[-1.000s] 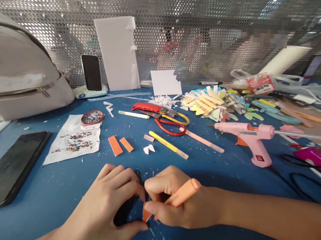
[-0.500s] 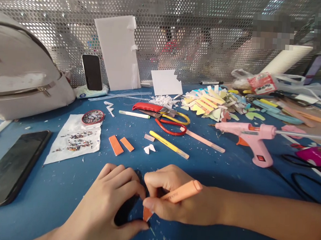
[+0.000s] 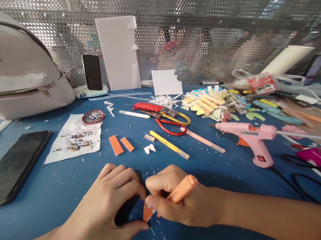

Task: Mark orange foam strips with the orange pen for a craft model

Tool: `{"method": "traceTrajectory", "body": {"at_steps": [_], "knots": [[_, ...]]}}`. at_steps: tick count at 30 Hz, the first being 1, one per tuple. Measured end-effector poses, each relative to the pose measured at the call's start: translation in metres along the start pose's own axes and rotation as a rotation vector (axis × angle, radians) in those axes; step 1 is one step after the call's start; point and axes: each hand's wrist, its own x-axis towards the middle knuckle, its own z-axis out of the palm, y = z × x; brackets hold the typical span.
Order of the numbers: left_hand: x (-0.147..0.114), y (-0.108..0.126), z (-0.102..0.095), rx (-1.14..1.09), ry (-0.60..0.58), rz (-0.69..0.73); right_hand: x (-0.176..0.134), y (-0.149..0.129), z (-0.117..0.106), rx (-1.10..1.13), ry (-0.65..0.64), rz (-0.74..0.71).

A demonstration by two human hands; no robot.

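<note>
An orange marker (image 3: 183, 189) slants up out of my right hand (image 3: 169, 196), whose fingers are wrapped round it; its tip is hidden behind the fingers. Below the right thumb shows a small orange piece (image 3: 148, 211), darker than the marker and partly covered. My left hand (image 3: 114, 197) holds this piece against the table between thumb and forefinger, the other fingers curled. Beyond the hands lie two flat orange strips (image 3: 115, 145), a small white notched piece (image 3: 149, 148) and a yellow marker (image 3: 169, 144).
Red-handled scissors (image 3: 171, 127) and a red-handled cutter (image 3: 147, 107) lie mid-table. A pink glue gun (image 3: 257, 140) with a cord is at right, a heap of coloured scraps (image 3: 210, 101) behind. Phone (image 3: 16, 169), bead sheet (image 3: 77, 140) and backpack (image 3: 27, 68) are at left.
The marker in my right hand has tilted more upright, its rear end shifting slightly left and down. My right fingers moved a little; my left hand stayed in place.
</note>
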Motion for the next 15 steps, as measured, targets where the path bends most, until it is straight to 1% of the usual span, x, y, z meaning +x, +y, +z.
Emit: {"method": "traceTrajectory", "body": {"at_steps": [3, 7, 9, 13, 15], "knots": [[-0.0007, -0.0006, 0.0010, 0.003, 0.003, 0.006, -0.0002, 0.0016, -0.0003, -0.025, 0.030, 0.016], [-0.0003, -0.0011, 0.0007, 0.011, -0.005, 0.005, 0.0006, 0.0019, -0.0007, -0.022, -0.001, -0.022], [0.0004, -0.0006, -0.0001, 0.015, -0.014, 0.002, 0.0009, 0.0013, -0.0011, -0.035, 0.017, -0.008], [0.0012, 0.0001, -0.0009, 0.019, -0.024, -0.003, 0.0009, 0.0008, -0.0017, -0.070, -0.024, 0.002], [0.0011, 0.0001, -0.0009, 0.021, -0.022, -0.003, 0.0007, 0.0007, -0.0016, -0.048, 0.002, 0.012]]}}
